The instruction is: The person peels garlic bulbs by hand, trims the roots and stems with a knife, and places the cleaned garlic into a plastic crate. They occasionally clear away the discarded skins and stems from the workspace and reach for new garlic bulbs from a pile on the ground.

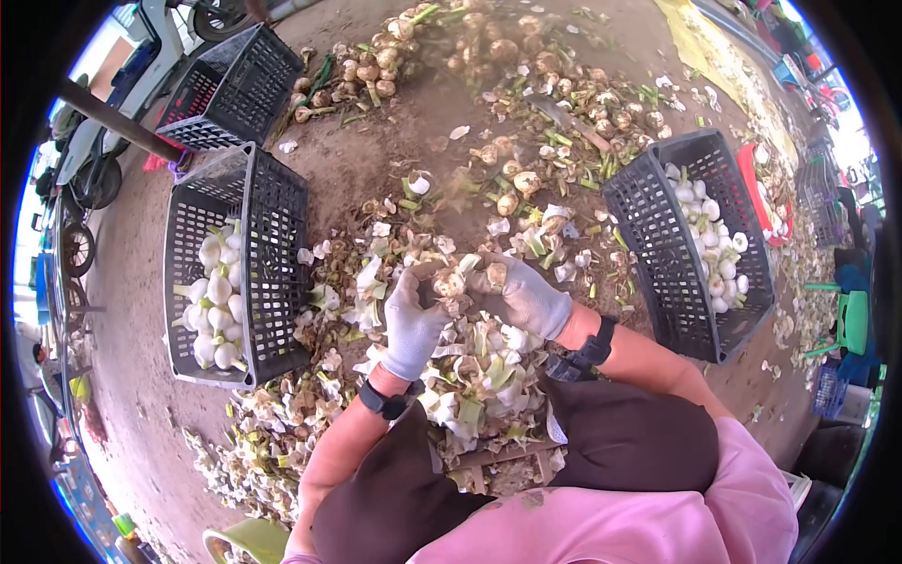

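In front of my knees, both gloved hands are closed around a garlic bulb (449, 282) with dirty, brownish skin. My left hand (415, 324) wraps it from the left side. From the right, my right hand (531, 299) reaches in with bent, soiled fingertips; a small brownish patch shows at its thumb side, too unclear to name. Part of the bulb is hidden by the fingers. Below the hands lies a heap of peeled garlic skins (474, 376). A few unpeeled bulbs (526, 182) rest on the ground just beyond.
A black crate (274, 268) with white bulbs stands at left, another crate (648, 244) with bulbs at right. Behind the left one is a third crate (225, 89). Unpeeled garlic (489, 47) is piled ahead. A green basin (246, 540) sits lower left, parked motorcycles (94, 179) far left.
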Tool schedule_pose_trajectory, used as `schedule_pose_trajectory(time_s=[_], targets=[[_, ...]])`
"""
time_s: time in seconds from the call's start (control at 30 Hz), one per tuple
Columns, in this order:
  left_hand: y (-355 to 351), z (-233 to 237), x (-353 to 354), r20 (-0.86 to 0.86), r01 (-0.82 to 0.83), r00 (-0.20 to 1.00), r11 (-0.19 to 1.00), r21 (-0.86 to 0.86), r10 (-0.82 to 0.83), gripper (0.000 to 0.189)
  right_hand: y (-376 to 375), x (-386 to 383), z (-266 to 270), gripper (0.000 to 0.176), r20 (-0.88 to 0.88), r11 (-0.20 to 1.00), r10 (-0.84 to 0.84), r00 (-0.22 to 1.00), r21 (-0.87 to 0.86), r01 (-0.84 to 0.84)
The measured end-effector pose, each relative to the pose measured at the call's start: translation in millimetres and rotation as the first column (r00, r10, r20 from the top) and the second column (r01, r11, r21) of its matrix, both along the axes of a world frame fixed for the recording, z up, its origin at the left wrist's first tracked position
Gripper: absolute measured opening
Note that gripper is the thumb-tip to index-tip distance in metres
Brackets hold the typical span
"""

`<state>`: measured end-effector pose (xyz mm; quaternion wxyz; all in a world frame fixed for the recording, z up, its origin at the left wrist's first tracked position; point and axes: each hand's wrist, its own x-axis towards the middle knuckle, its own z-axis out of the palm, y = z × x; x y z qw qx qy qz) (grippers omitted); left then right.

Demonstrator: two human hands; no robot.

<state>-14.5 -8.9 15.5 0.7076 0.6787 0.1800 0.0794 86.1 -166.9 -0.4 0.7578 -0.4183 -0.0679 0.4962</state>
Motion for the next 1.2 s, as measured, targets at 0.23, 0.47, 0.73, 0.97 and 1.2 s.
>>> schedule_pose_trajectory(time_s=[0.23, 0.47, 0.73, 0.97, 1.2], targets=[[2, -8, 0, 0.021, 0.076, 0.996, 0.959, 0.272, -0.085, 0.035, -8, 10, 3, 0.021, 0.75, 0.98, 0.115, 0.651, -0.194, 0.05], [10, -21, 2, -0.035, 0.073, 0.986, 0.612, -0.787, -0.162, 0.042, -4, 18, -2, 0.033, 0.948, 0.994, -0.027, 0.318, -0.009, 0.112], [-12, 0, 5, -0.054, -0.044, 0.998, 0.795, -0.604, 0.014, 0.037, -3, 8, 4, 0.028, 0.626, 0.939, 0.072, 0.776, -0.304, 0.158], [-5, 0, 1, 0.079, -0.049, 0.997, 0.801, 0.597, 0.003, 0.057, 2, 6, -9, 0.029, 0.641, 0.991, 0.009, 0.767, -0.109, 0.079], [9, 14, 12, -0.051, 0.022, 0.993, 0.614, -0.789, -0.102, 0.034, -6, 2, 10, 0.023, 0.064, 0.994, 0.109, 0.992, -0.037, -0.106]])
